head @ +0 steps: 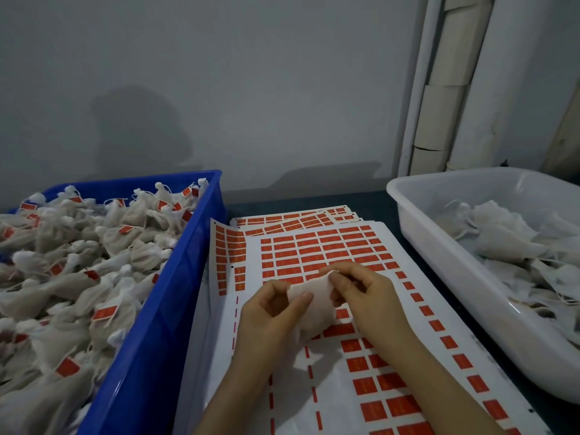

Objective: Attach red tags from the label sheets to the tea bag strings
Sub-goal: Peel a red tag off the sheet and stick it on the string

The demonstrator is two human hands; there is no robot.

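2 hands: my left hand [266, 312] and right hand [367, 293] both pinch 1 white tea bag [314, 298], thumbs on top and fingers curled beneath it.
Tea bag: held just above the top label sheet [339, 400], at the middle of the bench. I see no tag on it, and its string is too fine to make out.
Step in hand: readying the bag, by my judgement, by working at its upper edge to find the string before a tag goes on.
Next move: calls for 1 hand to hold the bag while the other frees the string, peels 1 of the red tags [326, 246] and folds it round the string.
Sheets: several lie fanned in a stack. The top 1 shows bare backing at its near left and full rows farther up.
Left side: blue crate [157, 324], heaped with tagged bags [78, 277], sits against the sheets' edge.
Right side: white tub [439, 255] of untagged bags [508, 243], a strip of dark table [386, 208] between it and the sheets.
In the way: my own hands and the bag cover the nearest tags, and a lower sheet's curled corner [219, 227] by the crate could snag.
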